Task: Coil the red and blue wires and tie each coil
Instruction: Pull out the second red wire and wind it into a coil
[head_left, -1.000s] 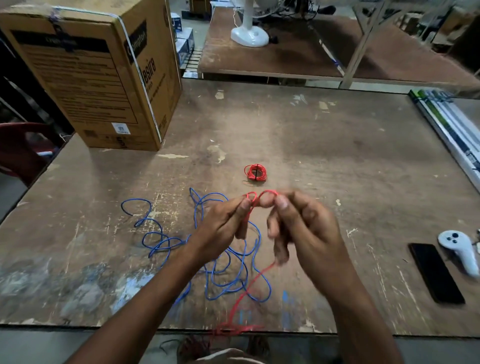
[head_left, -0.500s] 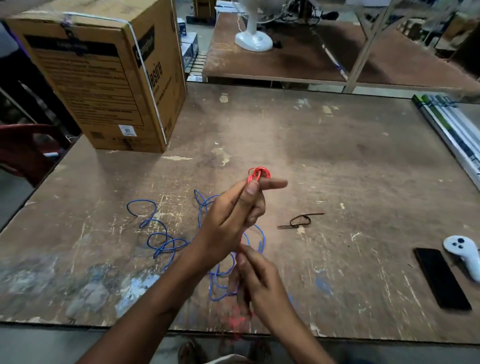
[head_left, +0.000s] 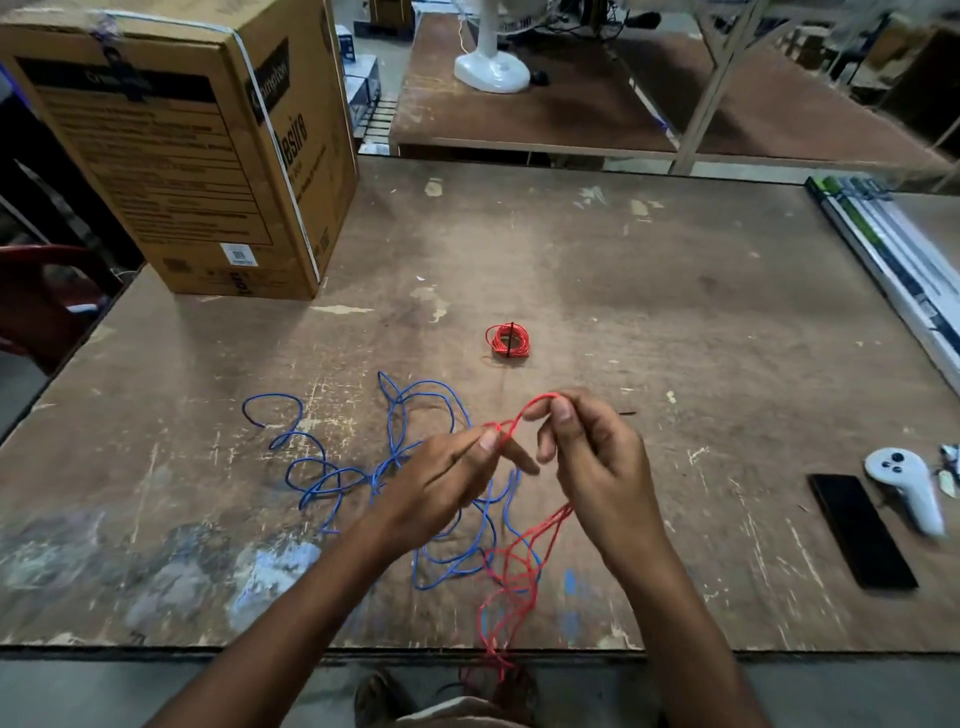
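1. Two feet (head_left: 447, 696) show below the near edge of our worn wooden table (head_left: 675, 322), and loose strands of the red wire (head_left: 511, 577) trail over that edge toward them.
2. Above the near middle of the table we hold both hands up. Our left hand (head_left: 441, 483) pinches the red wire between thumb and forefinger, its other fingers loosely curled.
3. Our right hand (head_left: 592, 457), just beside it, pinches the same wire at the top of a small loop that arches between the two hands; from under this hand the red strands drop to the tabletop.
4. The blue wire (head_left: 322, 467) lies uncoiled in loose tangled loops on the table, spreading left from beneath our left hand and crossing the red strands near the edge.
5. At the near right lie a black phone (head_left: 862, 530) and, just beside it, a white controller (head_left: 906, 486).
6. Farther off, near the middle, a small red coil (head_left: 508, 340) lies flat with a dark tie across it, well apart from our hands.
7. At the far left stands a cardboard box (head_left: 171, 156), and long narrow packages (head_left: 893, 265) lie along the right edge.
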